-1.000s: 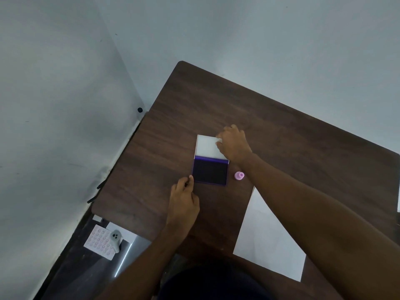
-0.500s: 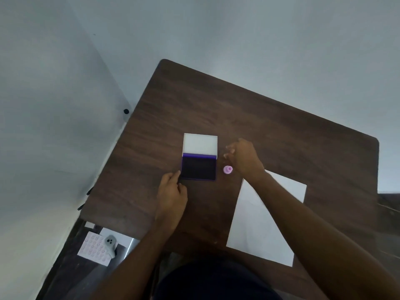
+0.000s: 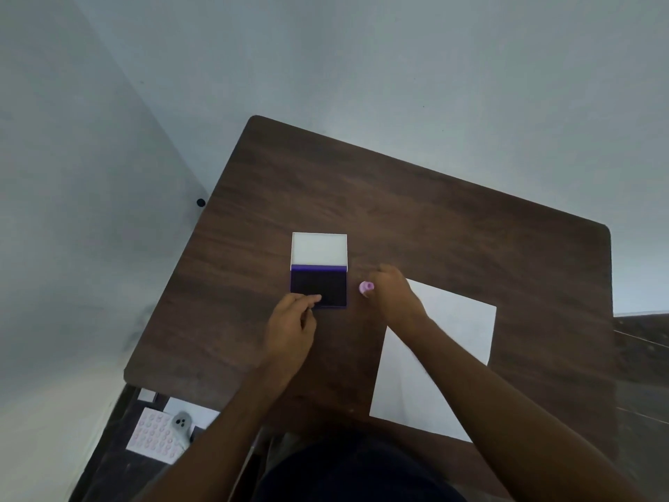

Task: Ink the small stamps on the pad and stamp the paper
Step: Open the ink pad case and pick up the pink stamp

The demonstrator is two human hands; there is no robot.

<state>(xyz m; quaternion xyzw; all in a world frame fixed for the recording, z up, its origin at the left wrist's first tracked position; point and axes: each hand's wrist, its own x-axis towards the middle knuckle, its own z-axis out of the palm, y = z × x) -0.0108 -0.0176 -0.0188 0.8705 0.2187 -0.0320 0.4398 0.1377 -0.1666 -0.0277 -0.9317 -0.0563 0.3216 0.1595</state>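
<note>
An open ink pad [image 3: 327, 288] lies mid-table, its dark purple ink surface facing up and its white lid [image 3: 319, 249] folded back on the far side. My left hand [image 3: 291, 333] pinches the pad's near left corner with thumb and forefinger. A small pink stamp [image 3: 365, 288] stands tilted just right of the pad, and the fingertips of my right hand [image 3: 392, 293] are closed on it. A white sheet of paper [image 3: 445, 356] lies to the right, partly covered by my right forearm.
The dark wooden table [image 3: 416, 211] stands in a corner between two pale walls. On the floor at the lower left lie a pink dotted sheet [image 3: 154, 434] and a small grey ghost-shaped figure [image 3: 181, 422].
My right hand has left the pad's white lid, come back toward me and closed on the pink stamp. My left hand has slid onto the pad's near corner.
</note>
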